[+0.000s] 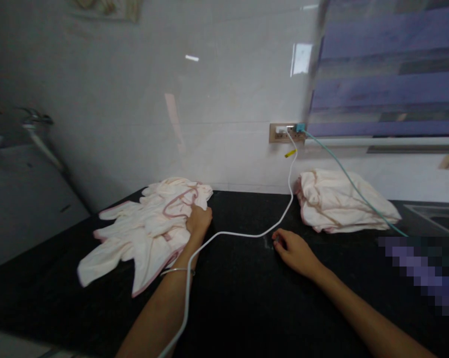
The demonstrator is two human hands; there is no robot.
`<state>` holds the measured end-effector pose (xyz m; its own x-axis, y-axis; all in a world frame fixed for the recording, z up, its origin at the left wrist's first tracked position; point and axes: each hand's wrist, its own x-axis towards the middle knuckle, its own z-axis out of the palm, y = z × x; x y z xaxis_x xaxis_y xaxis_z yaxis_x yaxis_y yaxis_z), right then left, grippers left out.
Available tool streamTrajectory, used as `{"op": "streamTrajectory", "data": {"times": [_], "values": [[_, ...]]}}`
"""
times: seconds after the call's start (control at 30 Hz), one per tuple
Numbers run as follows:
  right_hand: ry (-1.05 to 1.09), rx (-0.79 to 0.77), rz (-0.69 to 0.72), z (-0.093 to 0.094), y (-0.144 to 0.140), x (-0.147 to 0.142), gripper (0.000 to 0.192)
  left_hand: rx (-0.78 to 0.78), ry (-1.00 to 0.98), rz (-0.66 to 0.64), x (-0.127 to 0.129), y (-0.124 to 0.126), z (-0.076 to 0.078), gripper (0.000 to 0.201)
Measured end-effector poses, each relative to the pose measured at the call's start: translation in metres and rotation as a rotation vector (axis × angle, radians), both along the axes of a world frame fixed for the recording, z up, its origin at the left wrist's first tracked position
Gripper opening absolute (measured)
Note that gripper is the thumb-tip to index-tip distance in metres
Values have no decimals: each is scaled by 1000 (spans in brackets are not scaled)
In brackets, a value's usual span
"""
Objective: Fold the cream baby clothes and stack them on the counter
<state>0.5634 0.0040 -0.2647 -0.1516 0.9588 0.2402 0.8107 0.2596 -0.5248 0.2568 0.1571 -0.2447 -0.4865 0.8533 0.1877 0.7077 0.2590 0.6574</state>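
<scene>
A loose heap of white cloth garments with pink trim lies on the left of the black counter, its corners spread toward the front. My left hand is closed at the heap's right edge, gripping the cloth; its fingertips are hidden. Over the bare counter, right of the middle, my right hand has its fingers curled in. A small greyish spot shows at its fingertips, too small to name. A folded pile of similar white cloth sits against the wall at the right, apart from my right hand.
A white cable runs from the wall socket across the counter and passes over my left forearm. A green cable hangs across the folded pile. A sink edge is at far right, a tap at far left.
</scene>
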Motion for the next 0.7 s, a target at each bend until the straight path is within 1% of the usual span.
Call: {"op": "streamTrajectory", "data": {"times": [0.07,0.2,0.3,0.37,0.5,0.6,0.63,0.7], "values": [[-6,9,3,-1,0,0,19,-35,9,-63,0,0,0,46],[-11,9,5,-4,2,0,19,41,-26,-148,5,-1,1,29],[-10,1,1,-5,3,1,20,91,-60,-208,17,-2,-1,22],[-7,1,0,-5,3,1,19,115,-81,-285,28,-3,-3,18],[1,0,3,-1,1,0,19,138,-134,-517,57,-10,-8,10],[-5,2,-3,1,0,-2,18,145,-170,-681,83,-23,-10,7],[-9,1,-4,1,0,-2,18,135,-220,-745,93,-29,-11,8],[-19,0,-12,1,0,-3,17,57,-464,-926,112,-45,-11,16]]}}
